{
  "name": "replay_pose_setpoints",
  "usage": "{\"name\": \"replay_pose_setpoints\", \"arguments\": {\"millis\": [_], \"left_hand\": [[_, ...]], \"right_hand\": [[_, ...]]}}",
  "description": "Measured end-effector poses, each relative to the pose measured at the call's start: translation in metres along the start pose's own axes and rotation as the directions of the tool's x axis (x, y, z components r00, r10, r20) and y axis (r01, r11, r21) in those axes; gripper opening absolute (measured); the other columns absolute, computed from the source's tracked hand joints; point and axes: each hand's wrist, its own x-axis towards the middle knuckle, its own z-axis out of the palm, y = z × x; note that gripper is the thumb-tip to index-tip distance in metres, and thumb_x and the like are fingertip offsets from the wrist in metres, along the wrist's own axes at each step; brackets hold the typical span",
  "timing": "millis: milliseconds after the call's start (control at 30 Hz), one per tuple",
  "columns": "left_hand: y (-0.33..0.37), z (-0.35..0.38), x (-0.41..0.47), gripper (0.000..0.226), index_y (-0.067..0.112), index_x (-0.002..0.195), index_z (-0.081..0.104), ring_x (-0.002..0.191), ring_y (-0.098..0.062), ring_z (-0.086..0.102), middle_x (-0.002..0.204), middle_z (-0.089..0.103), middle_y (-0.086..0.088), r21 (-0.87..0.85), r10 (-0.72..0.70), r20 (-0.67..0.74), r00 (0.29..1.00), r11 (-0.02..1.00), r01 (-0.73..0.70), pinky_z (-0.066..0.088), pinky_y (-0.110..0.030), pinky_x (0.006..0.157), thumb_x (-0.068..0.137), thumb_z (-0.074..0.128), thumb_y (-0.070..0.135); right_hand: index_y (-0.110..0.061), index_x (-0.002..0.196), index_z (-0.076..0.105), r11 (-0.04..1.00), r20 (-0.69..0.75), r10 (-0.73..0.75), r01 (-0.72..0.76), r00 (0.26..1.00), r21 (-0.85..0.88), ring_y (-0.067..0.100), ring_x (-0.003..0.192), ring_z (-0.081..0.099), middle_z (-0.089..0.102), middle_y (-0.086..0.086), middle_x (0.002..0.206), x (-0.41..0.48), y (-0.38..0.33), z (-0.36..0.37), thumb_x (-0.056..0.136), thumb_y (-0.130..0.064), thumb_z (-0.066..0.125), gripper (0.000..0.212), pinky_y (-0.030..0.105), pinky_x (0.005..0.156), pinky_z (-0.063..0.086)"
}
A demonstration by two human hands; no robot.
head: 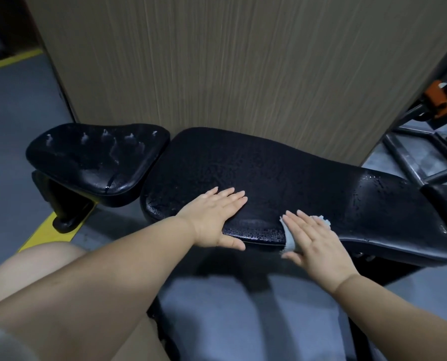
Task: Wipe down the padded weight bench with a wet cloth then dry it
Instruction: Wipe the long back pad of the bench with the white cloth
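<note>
1. Bench: the long black back pad lies across the view, tight against a wood-grain panel. The separate seat pad sits just beside its left end.
2. Cloth: pale, bunched on the near edge of the back pad under the right hand. Only its fringes show.
3. Right hand: fingers straight and slightly spread, palm pressing the cloth flat, not gripping it.
4. Left hand: flat on bare vinyl beside the cloth, fingers straight and close together, thumb along the near edge. It looks to be bracing.
5. Surface: beads of water show across the back pad, and runs and droplets on the seat pad. Judged to be in the wet-wipe stage, drying not yet done.
6. Doing it well: keep the palm pressure even and take long overlapping passes along the pad. Roll the cloth over the near edge and seam. Shift the bracing hand off each stretch before wiping it. The seat pad's drips need a pass too.
7. Writing: no brand, label or lettering can be read on the pads, the cloth or the steel frame.
</note>
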Motion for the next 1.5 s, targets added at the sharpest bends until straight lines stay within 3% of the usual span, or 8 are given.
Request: {"name": "replay_pose_setpoints", "arguments": {"millis": [233, 400, 500, 733, 967, 1133, 1333, 1500], "left_hand": [[0.0, 0.0, 0.002, 0.111, 0.022, 0.155, -0.005, 0.147, -0.009, -0.016, 0.162, -0.012, 0.009, 0.013, -0.007, -0.009, 1.0, 1.0, 0.007, -0.008, -0.036, 0.121, 0.075, 0.039, 0.085], [0.002, 0.002, 0.002, 0.111, 0.023, 0.155, -0.005, 0.147, -0.008, -0.015, 0.162, -0.011, 0.01, 0.022, -0.016, -0.019, 1.0, 1.0, 0.017, -0.007, -0.036, 0.121, 0.075, 0.037, 0.086], [0.001, 0.003, 0.002, 0.11, 0.024, 0.155, -0.005, 0.147, -0.009, -0.014, 0.162, -0.011, 0.011, 0.024, -0.017, -0.026, 1.0, 1.0, 0.017, -0.007, -0.036, 0.121, 0.074, 0.036, 0.087], [-0.001, 0.004, 0.004, 0.109, 0.026, 0.155, -0.006, 0.147, -0.009, -0.015, 0.162, -0.011, 0.012, 0.017, -0.01, -0.029, 1.0, 1.0, 0.01, -0.005, -0.037, 0.121, 0.074, 0.034, 0.088], [0.001, 0.002, 0.004, 0.109, 0.026, 0.155, -0.005, 0.147, -0.008, -0.014, 0.162, -0.011, 0.012, 0.022, -0.018, -0.026, 0.999, 1.0, 0.019, -0.005, -0.037, 0.121, 0.074, 0.035, 0.087], [0.001, 0.002, 0.002, 0.109, 0.025, 0.155, -0.004, 0.147, -0.008, -0.014, 0.162, -0.01, 0.012, 0.017, -0.028, -0.021, 0.999, 0.999, 0.028, -0.006, -0.036, 0.121, 0.075, 0.035, 0.087], [0.0, 0.001, 0.004, 0.111, 0.025, 0.155, -0.007, 0.147, -0.009, -0.014, 0.161, -0.012, 0.012, 0.023, -0.025, -0.01, 1.0, 0.999, 0.025, -0.008, -0.034, 0.12, 0.073, 0.034, 0.088], [0.0, 0.002, 0.004, 0.112, 0.025, 0.154, -0.007, 0.147, -0.009, -0.015, 0.161, -0.012, 0.012, 0.02, -0.025, -0.008, 1.0, 1.0, 0.025, -0.007, -0.036, 0.121, 0.073, 0.034, 0.089]], "right_hand": [[-0.011, 0.135, 0.047, 0.977, -0.075, -0.211, 0.208, 0.975, -0.045, 0.025, 0.126, 0.052, 0.055, 0.005, 0.137, 0.038, -0.054, 0.019, 0.062, -0.049, 0.082, 0.089, 0.041, 0.107, 0.037], [-0.012, 0.139, 0.041, 0.968, -0.129, -0.25, 0.247, 0.96, -0.034, 0.026, 0.129, 0.049, 0.051, 0.007, 0.141, 0.025, -0.034, 0.02, 0.072, -0.045, 0.076, 0.082, 0.04, 0.108, 0.03], [-0.013, 0.138, 0.042, 0.977, -0.146, -0.212, 0.207, 0.966, -0.049, 0.025, 0.129, 0.047, 0.05, 0.007, 0.141, 0.003, 0.001, 0.015, 0.08, -0.046, 0.061, 0.07, 0.04, 0.108, 0.031], [-0.008, 0.135, 0.042, 0.999, -0.079, -0.035, 0.032, 0.996, -0.039, 0.033, 0.123, 0.053, 0.055, 0.013, 0.135, -0.017, 0.041, 0.007, 0.055, -0.036, 0.091, 0.097, 0.044, 0.104, 0.034], [-0.007, 0.134, 0.053, 0.97, -0.062, -0.234, 0.229, 0.97, -0.078, 0.028, 0.126, 0.052, 0.054, 0.009, 0.138, 0.028, -0.04, 0.013, 0.057, -0.038, 0.087, 0.09, 0.04, 0.108, 0.036], [-0.01, 0.139, 0.036, 0.962, -0.105, -0.269, 0.262, 0.957, -0.076, 0.028, 0.129, 0.049, 0.05, 0.009, 0.141, 0.032, -0.05, 0.021, 0.067, -0.029, 0.082, 0.088, 0.044, 0.107, 0.037], [-0.013, 0.139, 0.038, 0.983, -0.137, -0.181, 0.177, 0.974, -0.041, 0.027, 0.128, 0.05, 0.051, 0.008, 0.14, 0.0, 0.011, 0.015, 0.076, -0.044, 0.069, 0.077, 0.042, 0.108, 0.033], [-0.009, 0.136, 0.043, 0.999, -0.09, -0.031, 0.03, 0.995, -0.022, 0.029, 0.126, 0.05, 0.054, 0.01, 0.136, -0.02, 0.051, 0.005, 0.058, -0.041, 0.088, 0.096, 0.043, 0.107, 0.032]]}}
